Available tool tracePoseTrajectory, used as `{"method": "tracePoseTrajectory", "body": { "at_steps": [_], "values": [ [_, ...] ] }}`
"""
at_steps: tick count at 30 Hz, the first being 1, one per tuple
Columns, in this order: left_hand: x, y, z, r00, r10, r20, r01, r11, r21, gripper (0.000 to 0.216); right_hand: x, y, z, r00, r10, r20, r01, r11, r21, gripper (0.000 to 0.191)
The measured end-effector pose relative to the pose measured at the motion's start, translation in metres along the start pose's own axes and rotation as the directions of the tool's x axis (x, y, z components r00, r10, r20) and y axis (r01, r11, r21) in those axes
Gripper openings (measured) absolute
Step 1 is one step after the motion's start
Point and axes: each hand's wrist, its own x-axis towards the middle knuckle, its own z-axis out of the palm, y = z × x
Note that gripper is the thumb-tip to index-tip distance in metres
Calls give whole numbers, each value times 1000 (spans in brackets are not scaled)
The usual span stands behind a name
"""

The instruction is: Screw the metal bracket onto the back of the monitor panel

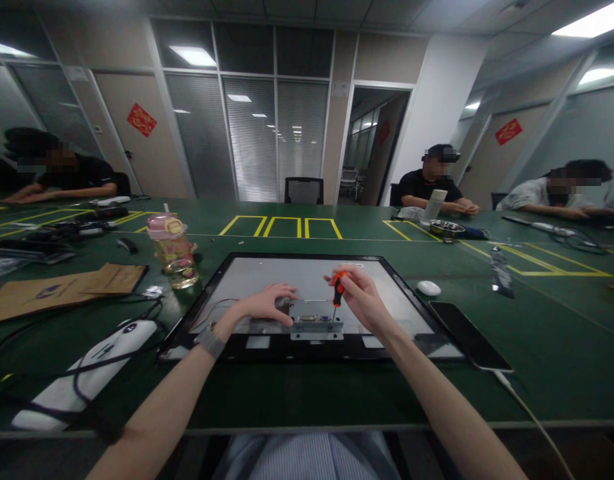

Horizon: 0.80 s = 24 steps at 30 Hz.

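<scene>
Screwdriver upright, orange handle on top, thin dark shaft pointing down at the connector plate. The right hand has its grip clenched round the handle, fingers bunched at the top. The left hand is beside it with its grip released, fingers spread and fingertips resting on the plate's left end.

The plate is a narrow strip of bare grey metal with a row of ports along it, near the lower edge of the monitor panel. The panel lies flat in the middle of the desk, a pale grey back inside a black frame. Thin red-brown wires curl out at its left side; where they end is hard to make out. The screw itself is too small to see.

A grey wristband sits on the left forearm. Just right of the panel lies a dark phone, flat and glossy, with a white cable running off the near edge. Beyond it is a small white oval mouse. To the left stand a clear bottle with a pink lid, a brown paper bag lying flat, and a white rounded device tangled in black cords. The desk is dark green, taped with yellow lines. Other people sit at the far side, their hands well apart from these.
</scene>
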Motion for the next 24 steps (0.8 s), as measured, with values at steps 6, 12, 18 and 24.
{"method": "tracePoseTrajectory", "body": {
  "at_steps": [6, 12, 18, 24],
  "values": [
    [-1, 4, -1, 1000, -21, 13, 21, 1000, 1, 72, 1, -1, 4, 999, -20, -26, 22, 999, 44, 25],
    [-2, 4, -2, 999, -27, 21, 27, 1000, 12, 73, 2, 5, -5, 998, -19, -56, 15, 996, -87, 19],
    [0, -1, -1, 1000, -6, 22, 6, 1000, 9, 75, -3, 2, -3, 979, -194, -55, 165, 930, -329, 22],
    [1, -2, 0, 1000, -5, 22, 5, 1000, 17, 75, -4, -3, 0, 947, -312, -79, 236, 841, -487, 12]
  ]
}}
